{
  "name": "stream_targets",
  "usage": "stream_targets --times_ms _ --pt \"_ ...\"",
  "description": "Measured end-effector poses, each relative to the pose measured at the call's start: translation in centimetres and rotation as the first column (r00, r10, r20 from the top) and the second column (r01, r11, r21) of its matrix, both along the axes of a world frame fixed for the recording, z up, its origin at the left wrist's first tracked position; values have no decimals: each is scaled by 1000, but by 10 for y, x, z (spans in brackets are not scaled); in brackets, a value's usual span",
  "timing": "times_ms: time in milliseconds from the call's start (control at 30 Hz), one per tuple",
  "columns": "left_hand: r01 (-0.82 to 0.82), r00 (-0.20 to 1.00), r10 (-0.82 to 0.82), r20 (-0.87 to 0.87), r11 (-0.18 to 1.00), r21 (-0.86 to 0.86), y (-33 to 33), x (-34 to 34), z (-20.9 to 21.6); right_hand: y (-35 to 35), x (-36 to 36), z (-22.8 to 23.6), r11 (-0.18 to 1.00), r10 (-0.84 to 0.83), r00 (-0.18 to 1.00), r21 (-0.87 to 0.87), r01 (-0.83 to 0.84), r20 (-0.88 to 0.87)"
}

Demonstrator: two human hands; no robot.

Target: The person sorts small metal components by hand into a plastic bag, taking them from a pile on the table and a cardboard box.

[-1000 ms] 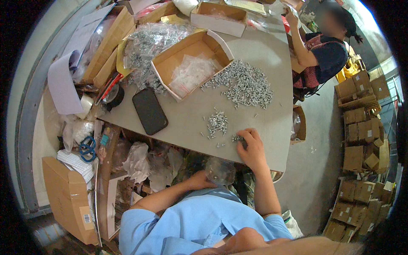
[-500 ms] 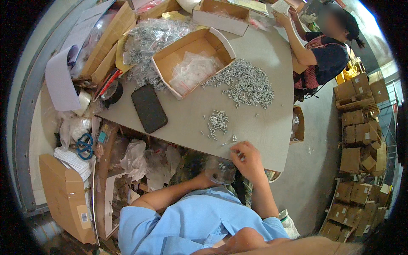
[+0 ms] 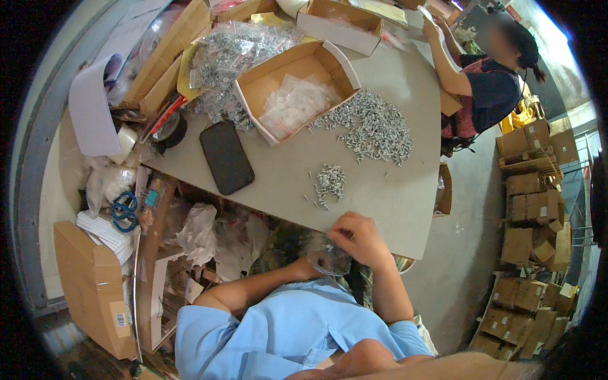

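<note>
Just below the table's near edge, my left hand (image 3: 309,267) is closed on a clear plastic bag (image 3: 330,258); the bag partly hides its fingers. My right hand (image 3: 358,239) hovers at that edge above the bag, its fingers curled together. Whether anything sits between those fingertips is hidden. Beyond it on the table lies a small pile of silvery screws (image 3: 330,183). A far larger heap of screws (image 3: 377,130) spreads behind that, beside an open cardboard tray (image 3: 266,128) holding small clear zip bags (image 3: 297,104).
A black phone (image 3: 227,157) lies left of the screws. Filled bags of screws (image 3: 237,54) crowd the back left. Blue-handled scissors (image 3: 124,211) and a cardboard box (image 3: 95,285) are at left. Another person (image 3: 491,88) holds paper at right, near stacked cartons (image 3: 529,209).
My right hand has moved slightly left and back over the table edge toward the bag. The few loose screws near its fingertips are gone from the tabletop.
</note>
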State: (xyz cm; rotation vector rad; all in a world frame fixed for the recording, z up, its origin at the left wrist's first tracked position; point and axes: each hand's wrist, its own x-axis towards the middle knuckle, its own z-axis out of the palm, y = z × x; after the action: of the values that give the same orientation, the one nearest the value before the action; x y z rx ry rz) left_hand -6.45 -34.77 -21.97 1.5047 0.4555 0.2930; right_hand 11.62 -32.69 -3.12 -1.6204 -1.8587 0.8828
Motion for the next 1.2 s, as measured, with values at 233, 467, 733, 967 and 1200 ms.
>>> stream_targets --times_ms 233,467,733,967,1200 --pt "117 986 -118 -121 993 -12 11 -2 23 39 1 -17 861 -382 919 402 313 102" --pt "90 987 -89 -133 996 2 9 -1 29 30 -3 -19 887 -397 896 331 321 197" --pt "101 987 -102 -122 995 -16 9 -3 28 4 7 7 996 65 994 -60 -60 91" --pt "89 977 -100 -187 994 -66 12 -4 40 40 -8 -5 893 -338 933 354 276 125" --pt "146 946 -161 -281 987 -74 20 -7 63 26 -2 -14 942 -224 965 284 179 133"
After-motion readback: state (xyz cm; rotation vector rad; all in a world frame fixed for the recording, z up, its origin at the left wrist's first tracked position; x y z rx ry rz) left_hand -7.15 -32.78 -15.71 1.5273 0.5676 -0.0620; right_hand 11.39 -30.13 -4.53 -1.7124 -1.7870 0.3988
